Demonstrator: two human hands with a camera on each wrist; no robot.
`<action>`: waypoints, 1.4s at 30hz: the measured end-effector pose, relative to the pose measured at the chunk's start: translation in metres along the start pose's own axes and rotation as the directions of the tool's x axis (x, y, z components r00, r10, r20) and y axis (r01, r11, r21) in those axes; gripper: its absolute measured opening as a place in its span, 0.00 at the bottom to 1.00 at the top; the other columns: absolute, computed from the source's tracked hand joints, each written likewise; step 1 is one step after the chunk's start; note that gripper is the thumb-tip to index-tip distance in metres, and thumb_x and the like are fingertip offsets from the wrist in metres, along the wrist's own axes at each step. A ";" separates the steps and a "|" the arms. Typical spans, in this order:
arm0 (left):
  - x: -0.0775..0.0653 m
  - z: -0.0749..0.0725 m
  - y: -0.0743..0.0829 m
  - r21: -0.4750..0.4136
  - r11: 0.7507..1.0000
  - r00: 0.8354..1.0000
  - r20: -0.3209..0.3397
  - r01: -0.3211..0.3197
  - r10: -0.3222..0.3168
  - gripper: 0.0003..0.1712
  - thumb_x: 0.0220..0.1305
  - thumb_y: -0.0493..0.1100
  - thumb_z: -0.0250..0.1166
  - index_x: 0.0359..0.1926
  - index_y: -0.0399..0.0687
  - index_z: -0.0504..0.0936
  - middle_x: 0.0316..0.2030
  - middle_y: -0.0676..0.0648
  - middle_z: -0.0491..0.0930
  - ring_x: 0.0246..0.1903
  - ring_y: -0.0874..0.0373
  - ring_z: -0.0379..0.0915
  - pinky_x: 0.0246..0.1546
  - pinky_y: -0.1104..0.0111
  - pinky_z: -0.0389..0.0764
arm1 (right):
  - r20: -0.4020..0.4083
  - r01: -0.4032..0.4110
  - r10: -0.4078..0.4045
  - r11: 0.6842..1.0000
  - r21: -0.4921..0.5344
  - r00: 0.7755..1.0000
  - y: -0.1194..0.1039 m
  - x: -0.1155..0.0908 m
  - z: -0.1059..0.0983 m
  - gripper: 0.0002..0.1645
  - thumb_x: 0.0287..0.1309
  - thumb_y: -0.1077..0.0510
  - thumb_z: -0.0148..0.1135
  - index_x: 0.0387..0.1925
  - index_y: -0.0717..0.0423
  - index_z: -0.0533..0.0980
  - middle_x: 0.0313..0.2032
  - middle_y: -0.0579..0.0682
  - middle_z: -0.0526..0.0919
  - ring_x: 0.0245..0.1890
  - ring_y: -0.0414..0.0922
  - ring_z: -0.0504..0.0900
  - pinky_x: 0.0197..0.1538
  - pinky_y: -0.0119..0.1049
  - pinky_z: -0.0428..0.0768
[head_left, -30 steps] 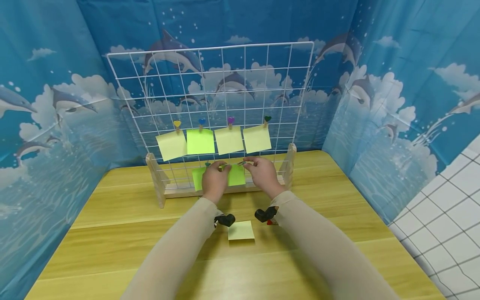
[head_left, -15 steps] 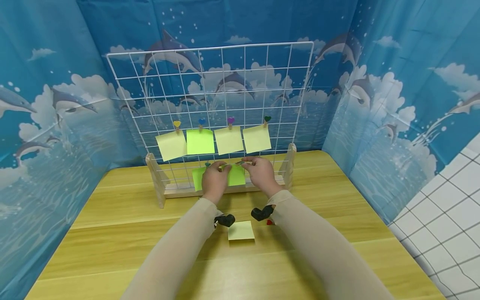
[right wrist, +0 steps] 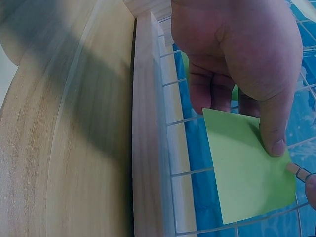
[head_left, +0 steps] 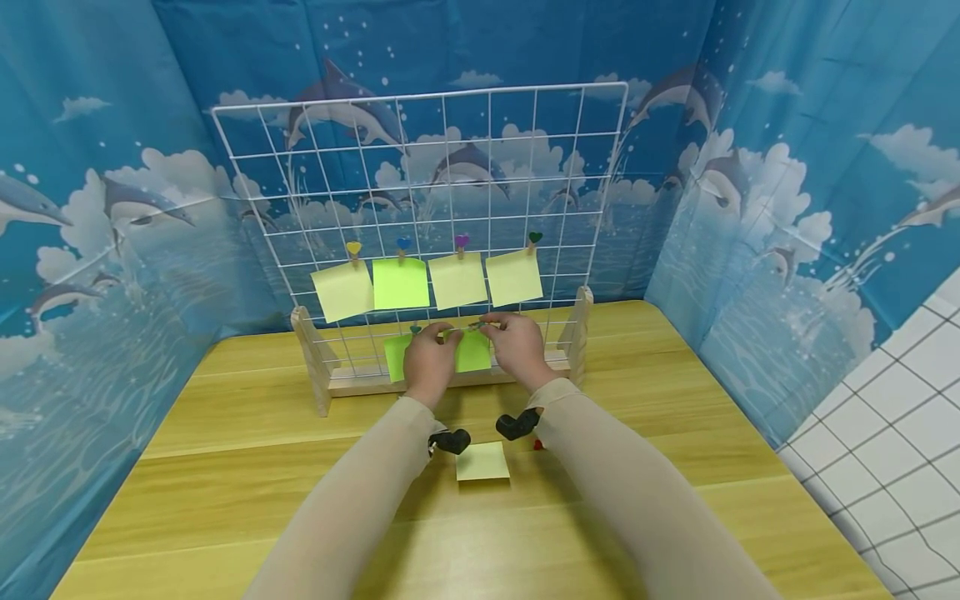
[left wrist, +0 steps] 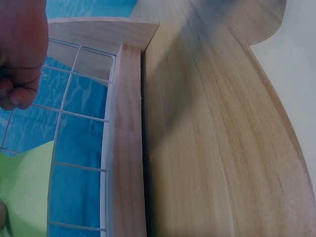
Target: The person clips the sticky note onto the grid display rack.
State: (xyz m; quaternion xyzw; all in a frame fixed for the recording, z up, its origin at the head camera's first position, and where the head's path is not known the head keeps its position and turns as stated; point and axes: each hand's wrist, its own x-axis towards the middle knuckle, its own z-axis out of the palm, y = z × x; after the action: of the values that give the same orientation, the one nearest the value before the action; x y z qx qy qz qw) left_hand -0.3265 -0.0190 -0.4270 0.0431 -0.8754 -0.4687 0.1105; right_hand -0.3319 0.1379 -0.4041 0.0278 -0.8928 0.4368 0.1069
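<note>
My left hand (head_left: 430,364) pinches a bright green sticky note (head_left: 472,352) by its upper left, against the lower part of a white wire grid (head_left: 490,171). In the right wrist view, that thumb (right wrist: 274,140) presses the face of the note and the other fingers are behind it. My right hand (head_left: 520,346) pinches a small wooden clothespin (right wrist: 297,171) whose tip overlaps the note's top edge. Part of a second green note (head_left: 396,357), under a teal heart clothespin (head_left: 416,329), shows left of my left hand.
Above, several notes (head_left: 401,283) hang in a row from heart clothespins. Wooden feet (head_left: 311,358) hold the grid upright on the wooden table (head_left: 262,467). A pale yellow note pad (head_left: 482,462) lies between my forearms, with a small red thing (head_left: 538,445) beside my right wrist.
My right hand has moved a little left with the clothespin, bringing it to the green note's top edge. My left hand and its note have stayed in place.
</note>
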 end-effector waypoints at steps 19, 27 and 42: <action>-0.001 0.000 0.001 -0.004 1.000 1.000 -0.008 -0.009 0.009 0.21 0.77 0.59 0.63 0.61 0.56 0.86 0.50 0.44 0.88 0.43 0.48 0.85 0.41 0.54 0.83 | -0.008 0.039 -0.040 0.997 -0.073 0.999 -0.004 0.001 0.006 0.14 0.77 0.52 0.61 0.52 0.49 0.88 0.14 0.42 0.65 0.11 0.38 0.61 0.19 0.30 0.62; 0.000 0.001 -0.001 0.003 1.000 1.000 -0.009 -0.013 0.013 0.22 0.77 0.58 0.63 0.62 0.55 0.86 0.48 0.45 0.88 0.35 0.51 0.82 0.34 0.59 0.80 | 0.007 0.043 -0.042 0.994 -0.098 0.999 -0.007 0.001 0.007 0.15 0.78 0.53 0.60 0.55 0.50 0.87 0.16 0.48 0.77 0.11 0.38 0.61 0.18 0.31 0.62; 0.001 0.001 -0.002 0.009 1.000 1.000 -0.009 -0.016 0.016 0.22 0.76 0.58 0.64 0.62 0.56 0.86 0.49 0.45 0.88 0.39 0.49 0.85 0.37 0.57 0.82 | 0.035 0.080 -0.076 0.985 -0.152 0.997 -0.005 0.001 0.008 0.19 0.79 0.52 0.57 0.62 0.49 0.84 0.33 0.53 0.90 0.08 0.37 0.60 0.17 0.30 0.63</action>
State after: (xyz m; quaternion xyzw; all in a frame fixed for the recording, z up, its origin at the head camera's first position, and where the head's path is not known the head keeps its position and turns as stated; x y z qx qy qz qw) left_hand -0.3276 -0.0193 -0.4295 0.0387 -0.8774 -0.4635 0.1179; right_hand -0.3334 0.1282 -0.4049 0.0606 -0.9233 0.3620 0.1127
